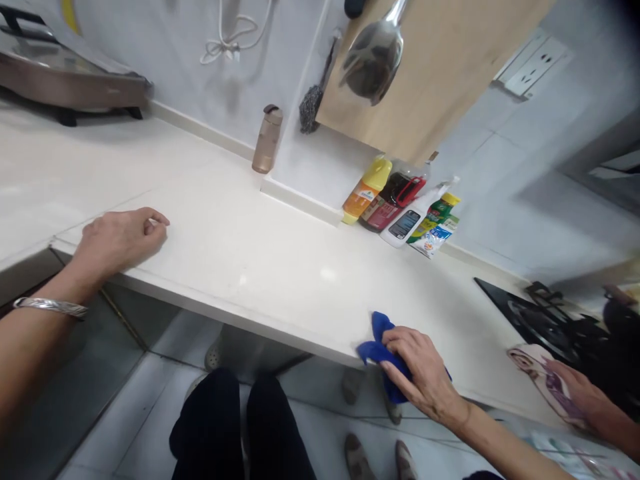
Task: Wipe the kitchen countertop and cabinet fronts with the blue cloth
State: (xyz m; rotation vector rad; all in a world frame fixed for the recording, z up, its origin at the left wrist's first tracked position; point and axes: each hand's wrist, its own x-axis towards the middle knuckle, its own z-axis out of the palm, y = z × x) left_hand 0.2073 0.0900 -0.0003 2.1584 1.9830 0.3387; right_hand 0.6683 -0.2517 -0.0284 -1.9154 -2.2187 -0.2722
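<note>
My right hand point(423, 370) grips a blue cloth point(374, 350) at the front edge of the white countertop point(270, 260). Part of the cloth hangs over that edge, and some of it is hidden under my fingers. On the left, my left hand point(123, 241) rests at the counter's edge with its fingers curled in and nothing in them. A silver bracelet point(50, 306) circles my left wrist.
A co-worker's hand point(575, 393) presses a patterned cloth point(543, 380) near the black gas stove point(540, 320). Several bottles point(367, 190) line the wall beside a brown drinking bottle point(267, 140). An electric pan point(75, 83) stands back left. A ladle point(375, 57) hangs above.
</note>
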